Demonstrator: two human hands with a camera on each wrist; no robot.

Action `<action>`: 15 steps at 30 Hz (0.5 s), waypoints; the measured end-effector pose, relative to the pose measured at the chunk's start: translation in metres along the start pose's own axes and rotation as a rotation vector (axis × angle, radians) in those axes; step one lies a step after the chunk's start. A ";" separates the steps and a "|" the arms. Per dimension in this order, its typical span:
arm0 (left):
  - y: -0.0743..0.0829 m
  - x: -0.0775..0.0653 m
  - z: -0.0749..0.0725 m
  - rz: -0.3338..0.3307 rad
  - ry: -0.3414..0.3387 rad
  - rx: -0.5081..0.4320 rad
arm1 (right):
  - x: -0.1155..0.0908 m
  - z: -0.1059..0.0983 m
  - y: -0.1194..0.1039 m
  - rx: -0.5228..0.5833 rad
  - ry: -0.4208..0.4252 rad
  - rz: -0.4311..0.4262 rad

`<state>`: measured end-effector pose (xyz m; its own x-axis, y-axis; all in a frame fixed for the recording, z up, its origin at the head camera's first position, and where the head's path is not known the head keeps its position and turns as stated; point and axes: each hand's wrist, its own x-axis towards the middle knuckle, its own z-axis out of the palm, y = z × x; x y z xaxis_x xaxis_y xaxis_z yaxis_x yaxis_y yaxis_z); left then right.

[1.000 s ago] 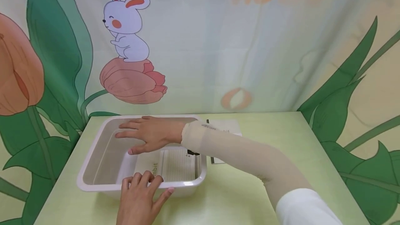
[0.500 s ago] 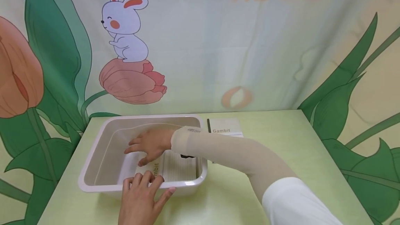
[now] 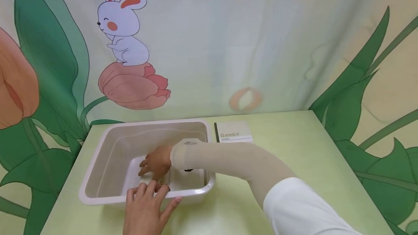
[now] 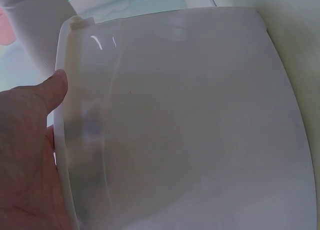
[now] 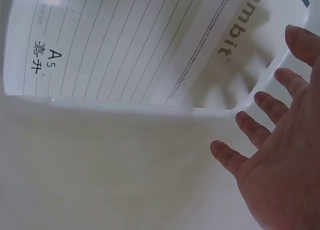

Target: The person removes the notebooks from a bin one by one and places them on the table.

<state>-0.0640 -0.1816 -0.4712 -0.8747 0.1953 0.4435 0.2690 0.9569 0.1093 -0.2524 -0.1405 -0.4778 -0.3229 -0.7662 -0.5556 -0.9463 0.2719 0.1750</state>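
A pale plastic basin (image 3: pixel 112 168) stands on the table's left half. My left hand (image 3: pixel 145 206) holds its near rim, fingers hooked over the edge; in the left wrist view the thumb presses the outer wall (image 4: pixel 200 115). Inside the basin lies a notebook (image 5: pixel 125 45) with a lined cover, marked "A5" and "ambit". My right hand (image 3: pixel 160 164) is down in the basin above the notebook's left part. Its fingers (image 5: pixel 257 127) are spread and grip nothing. Part of the notebook is hidden by this hand and the sleeve.
Right of the basin, a second notebook (image 3: pixel 233 133) marked "Gambit" lies on the green table (image 3: pixel 284 137), partly covered by my right sleeve (image 3: pixel 225 159). Behind the table hangs a curtain (image 3: pixel 202 46) printed with a rabbit and tulips.
My right hand has moved down into the basin and slightly to the right, toward the notebook. The left hand keeps its hold on the rim. The head view has shifted slightly.
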 end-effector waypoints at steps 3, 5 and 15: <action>-0.002 -0.004 0.000 -0.004 0.006 0.023 | 0.005 -0.002 -0.006 -0.015 -0.024 0.005; -0.005 -0.006 0.001 -0.006 0.018 0.041 | 0.009 -0.005 -0.011 -0.035 -0.025 0.005; -0.003 0.003 0.003 0.016 0.002 0.084 | 0.020 0.000 -0.014 -0.130 -0.006 0.041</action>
<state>-0.0683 -0.1831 -0.4732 -0.8698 0.2106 0.4462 0.2484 0.9683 0.0274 -0.2456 -0.1592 -0.4913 -0.3613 -0.7524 -0.5508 -0.9268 0.2245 0.3012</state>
